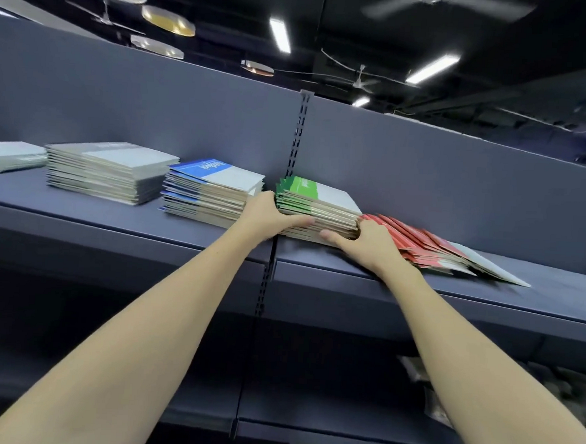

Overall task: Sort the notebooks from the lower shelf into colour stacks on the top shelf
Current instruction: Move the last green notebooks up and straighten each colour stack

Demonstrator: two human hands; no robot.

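Both bare forearms reach up from the near edge to the top shelf. Left hand grips the green stack at its left end: thumb laid along the near edge, fingers hidden round the far-left side. Right hand holds the same stack at its right end, thumb pressed on the near edge, fingers curled in behind the right corner. Green stack sits just right of the shelf's slotted upright, roughly squared. Touching its right side: red notebooks, slumped and fanned out rightward, not squared. Left of the left hand, just beside it: blue stack, upright. Further left: grey stack, then a low pale pile at the frame's left edge. Lower shelf, near right: blurred items, can't tell what.
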